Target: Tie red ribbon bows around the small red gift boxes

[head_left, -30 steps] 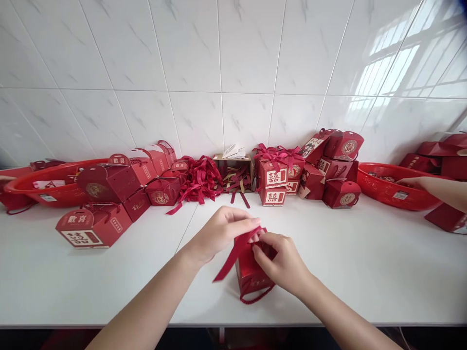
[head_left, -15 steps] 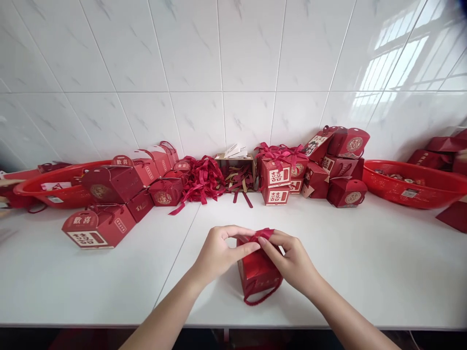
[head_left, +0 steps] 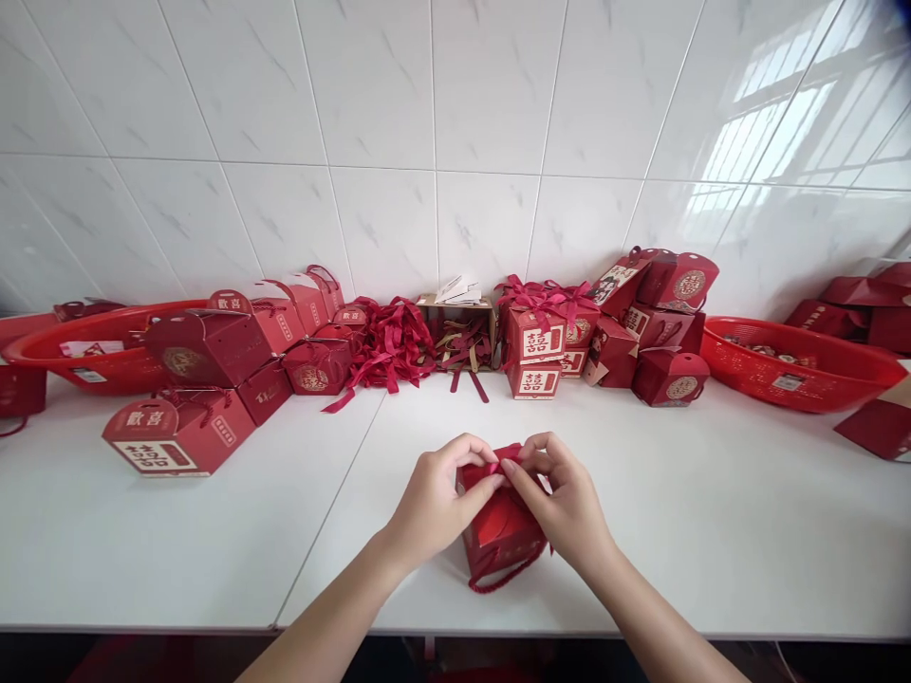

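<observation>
A small red gift box (head_left: 502, 536) with a cord handle stands on the white table (head_left: 697, 531) near the front edge. My left hand (head_left: 436, 501) and my right hand (head_left: 564, 503) meet over its top. Both pinch a red ribbon (head_left: 498, 462) that lies across the box's top. The fingers hide most of the ribbon and the box's upper flaps.
Red gift boxes (head_left: 206, 379) lie at the back left by a red basin (head_left: 92, 351). A pile of red ribbons (head_left: 388, 346), a small cardboard box (head_left: 459, 332), ribbon-tied boxes (head_left: 537, 341) and more boxes (head_left: 661, 323) line the tiled wall. Another red basin (head_left: 804, 365) sits right.
The long loose ribbon end that hung down to the left is now gathered at the box's top between my fingers. Another person's arm at the right basin has gone from view.
</observation>
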### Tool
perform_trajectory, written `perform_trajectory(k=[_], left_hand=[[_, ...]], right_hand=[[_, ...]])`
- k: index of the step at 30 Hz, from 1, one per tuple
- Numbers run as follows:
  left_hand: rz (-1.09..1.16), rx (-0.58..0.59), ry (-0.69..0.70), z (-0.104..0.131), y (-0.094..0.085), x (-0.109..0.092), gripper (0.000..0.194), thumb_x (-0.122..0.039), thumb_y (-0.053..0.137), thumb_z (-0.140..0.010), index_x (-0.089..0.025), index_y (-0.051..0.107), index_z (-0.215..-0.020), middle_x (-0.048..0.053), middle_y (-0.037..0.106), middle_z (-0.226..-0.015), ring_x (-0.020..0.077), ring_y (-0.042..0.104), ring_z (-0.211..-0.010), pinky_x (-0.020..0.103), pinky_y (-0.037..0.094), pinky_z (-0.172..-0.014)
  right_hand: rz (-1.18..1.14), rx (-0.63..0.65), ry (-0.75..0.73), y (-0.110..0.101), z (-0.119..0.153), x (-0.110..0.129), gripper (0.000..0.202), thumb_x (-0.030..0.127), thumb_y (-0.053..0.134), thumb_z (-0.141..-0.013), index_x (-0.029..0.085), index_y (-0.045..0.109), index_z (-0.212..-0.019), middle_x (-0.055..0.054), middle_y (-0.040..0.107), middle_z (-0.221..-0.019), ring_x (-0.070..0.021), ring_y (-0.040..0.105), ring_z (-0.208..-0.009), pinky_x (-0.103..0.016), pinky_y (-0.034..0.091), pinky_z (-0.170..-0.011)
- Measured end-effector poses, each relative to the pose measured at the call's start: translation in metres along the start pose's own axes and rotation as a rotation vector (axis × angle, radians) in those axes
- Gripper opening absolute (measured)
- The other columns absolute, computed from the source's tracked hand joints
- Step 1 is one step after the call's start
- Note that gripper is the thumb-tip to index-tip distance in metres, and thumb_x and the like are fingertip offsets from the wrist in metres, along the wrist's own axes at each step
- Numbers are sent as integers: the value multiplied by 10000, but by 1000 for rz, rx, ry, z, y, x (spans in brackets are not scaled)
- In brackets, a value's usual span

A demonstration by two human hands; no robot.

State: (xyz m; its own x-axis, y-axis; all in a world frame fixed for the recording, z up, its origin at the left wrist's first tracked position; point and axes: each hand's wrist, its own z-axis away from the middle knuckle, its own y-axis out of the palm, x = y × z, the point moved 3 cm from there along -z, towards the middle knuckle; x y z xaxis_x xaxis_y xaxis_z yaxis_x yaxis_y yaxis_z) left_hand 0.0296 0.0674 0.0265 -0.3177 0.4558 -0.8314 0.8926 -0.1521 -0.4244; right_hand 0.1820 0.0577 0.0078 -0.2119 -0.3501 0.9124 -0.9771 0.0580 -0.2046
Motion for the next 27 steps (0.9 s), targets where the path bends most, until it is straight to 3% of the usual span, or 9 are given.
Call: perform_trajectory(k=[5, 9, 12, 16, 20, 23, 27], left_hand=[[-72, -81, 87, 2, 3, 5, 51, -178, 574, -851, -211, 611, -863, -5, 690, -839, 137, 653, -809, 252, 526, -773], [-111, -123, 127, 3, 4, 6, 62, -160, 581, -844, -211, 615, -849, -6, 700, -817, 141, 662, -782, 249, 535, -744], [-114, -127, 128, 2, 6, 6, 81, -166, 565, -860, -214, 629, -858, 0, 709, -819, 144, 670, -763, 248, 541, -715], [-119, -140, 152, 2, 9, 4, 138, -147, 525, -880, -222, 638, -902, 6, 721, -862, 147, 680, -792, 247, 544, -723], [-103, -157, 162, 0, 10, 6, 147, -129, 521, -875, -215, 637, -898, 12, 720, -879, 153, 682, -824, 261, 541, -767], [-40, -116, 145, -5, 11, 12, 132, -146, 515, -884, -208, 630, -891, 18, 713, -895, 149, 678, -855, 269, 538, -807], [4, -156, 147, -9, 9, 21, 203, -204, 533, -887, -209, 556, -1089, 63, 669, -1067, 170, 637, -1024, 335, 515, -921]], right_hand=[[171, -18, -101, -3, 3, 3, 154, 328, 590, -867, 232, 708, -893, -57, 717, -848, -198, 660, -761, -304, 519, -693], [214, -15, -147, -4, 6, 0, 188, 332, 633, -835, 247, 753, -952, -79, 676, -892, -218, 657, -780, -323, 546, -666], [214, -76, -141, -6, 7, -3, 187, 357, 622, -837, 252, 773, -871, -86, 638, -885, -226, 643, -797, -341, 554, -674], [152, -55, 0, -6, 5, -6, 220, 411, 624, -826, 242, 754, -770, -101, 612, -1065, -268, 604, -1027, -366, 535, -808], [126, 98, 125, -7, 0, -5, 276, 440, 584, -847, 223, 732, -762, -99, 492, -1362, -308, 432, -1294, -435, 425, -992], [58, 222, 157, -4, -4, -4, 317, 463, 562, -865, 217, 737, -766, -88, 435, -1445, -306, 307, -1386, -461, 346, -1062], [-109, 149, 220, 0, -4, -7, 362, 530, 575, -845, 216, 753, -813, -88, 397, -1482, -324, 337, -1372, -450, 406, -1013]])
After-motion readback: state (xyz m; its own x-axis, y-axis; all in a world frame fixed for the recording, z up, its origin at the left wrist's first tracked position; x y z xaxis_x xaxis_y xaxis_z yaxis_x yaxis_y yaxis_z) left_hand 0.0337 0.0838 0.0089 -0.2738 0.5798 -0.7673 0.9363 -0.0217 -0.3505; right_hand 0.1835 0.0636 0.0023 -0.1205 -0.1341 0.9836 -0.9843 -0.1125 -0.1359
